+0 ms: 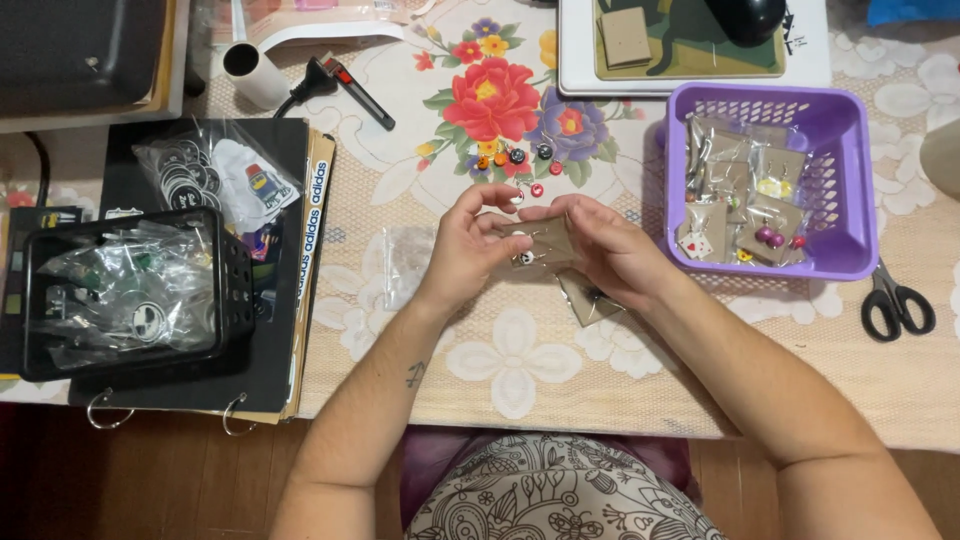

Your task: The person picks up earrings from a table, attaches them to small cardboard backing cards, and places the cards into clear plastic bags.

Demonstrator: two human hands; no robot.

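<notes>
Brown earring card (541, 243) pinched between left hand (466, 247) and right hand (608, 250), fingers closed on it above tablecloth (520, 370); purple basket (838, 150) holds several bagged cards, loose beads (515, 160) remain unmounted

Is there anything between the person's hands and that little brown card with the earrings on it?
No. Both hands already hold it: the left hand grips one end of the brown card and the right hand the other, just above the table. The loose beads lie farther off, and the purple basket stands apart at the right.
</notes>
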